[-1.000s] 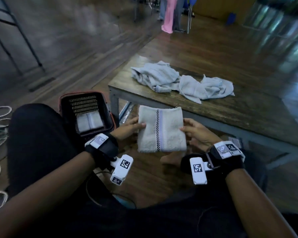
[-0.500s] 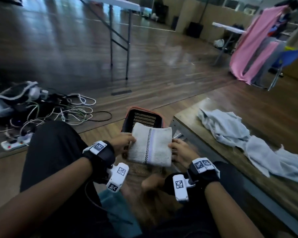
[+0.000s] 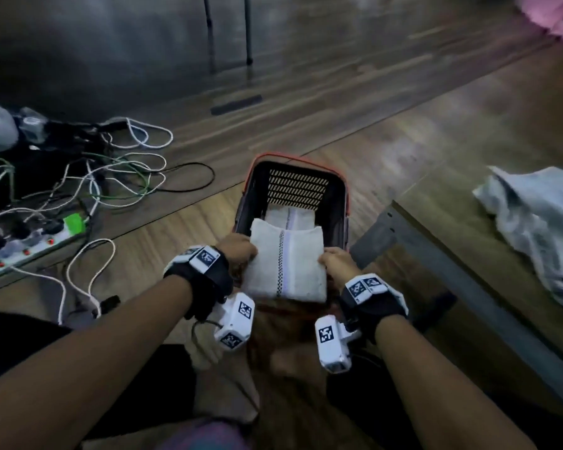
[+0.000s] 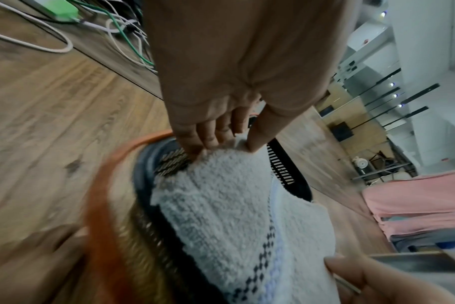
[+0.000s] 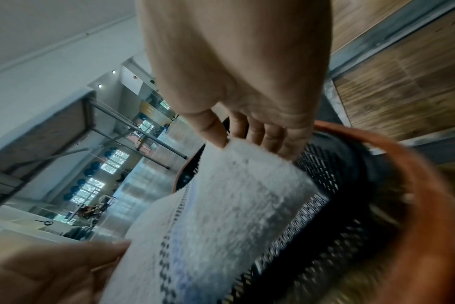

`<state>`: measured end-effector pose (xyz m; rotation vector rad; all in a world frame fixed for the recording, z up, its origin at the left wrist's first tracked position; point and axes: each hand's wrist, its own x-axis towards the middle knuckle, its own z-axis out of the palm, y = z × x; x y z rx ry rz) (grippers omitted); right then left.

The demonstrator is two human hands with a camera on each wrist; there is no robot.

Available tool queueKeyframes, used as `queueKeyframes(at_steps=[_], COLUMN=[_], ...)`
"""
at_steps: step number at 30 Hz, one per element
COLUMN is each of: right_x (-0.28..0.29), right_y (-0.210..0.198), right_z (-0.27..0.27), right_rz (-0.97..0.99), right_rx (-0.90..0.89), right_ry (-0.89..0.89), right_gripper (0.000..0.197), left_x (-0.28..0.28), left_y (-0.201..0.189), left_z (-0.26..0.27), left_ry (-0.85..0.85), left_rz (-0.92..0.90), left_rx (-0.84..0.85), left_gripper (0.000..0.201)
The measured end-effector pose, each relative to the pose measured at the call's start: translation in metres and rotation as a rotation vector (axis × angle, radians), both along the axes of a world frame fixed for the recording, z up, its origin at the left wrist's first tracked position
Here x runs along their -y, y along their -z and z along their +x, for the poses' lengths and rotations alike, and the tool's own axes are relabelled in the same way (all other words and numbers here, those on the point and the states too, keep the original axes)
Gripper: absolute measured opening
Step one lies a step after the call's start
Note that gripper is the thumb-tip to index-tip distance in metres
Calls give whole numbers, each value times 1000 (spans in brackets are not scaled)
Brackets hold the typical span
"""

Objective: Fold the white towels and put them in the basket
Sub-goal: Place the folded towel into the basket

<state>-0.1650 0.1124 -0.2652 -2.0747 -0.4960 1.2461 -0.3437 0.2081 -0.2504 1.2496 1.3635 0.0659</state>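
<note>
A folded white towel (image 3: 286, 264) with a dark checked stripe hangs over the near end of a black basket (image 3: 298, 185) with an orange rim. My left hand (image 3: 239, 251) pinches its left edge, thumb on top and fingers beneath, as the left wrist view shows (image 4: 221, 142). My right hand (image 3: 335, 263) pinches the right edge the same way (image 5: 249, 142). The towel (image 4: 234, 216) is level, just above the rim (image 5: 416, 185). Another folded towel (image 3: 290, 217) lies inside the basket. Unfolded white towels (image 3: 537, 228) lie on the low wooden table (image 3: 468, 241) at right.
A tangle of cables (image 3: 111, 177) and a power strip (image 3: 30, 248) lie on the wooden floor at left. Metal table legs (image 3: 228, 30) stand farther back. The table's metal frame (image 3: 381, 232) sits close to the basket's right side. Pink cloth (image 3: 556, 17) shows at top right.
Both hands carried the folded towel leftward from in front of the table to over the basket, and my head turned left and down with it. The grip on both edges is unchanged.
</note>
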Motion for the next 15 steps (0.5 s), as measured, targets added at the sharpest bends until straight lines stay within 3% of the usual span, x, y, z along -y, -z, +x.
queueKeyframes(at_steps=[8,12,15], right_x=[-122,-149,-156], right_y=[103,148,166], right_z=[60,71,74], right_rz=[-62,-26,2], right_rx=[160,193,204], right_ry=[82,162,206], right_gripper=[28,25,32], left_x=[-117,-144,-152], left_y=[111,161,183], left_z=[93,116,121], left_ry=[137,119,74], left_rz=[229,234,200], left_rx=[-185,-239,-265], left_gripper=[25,18,31])
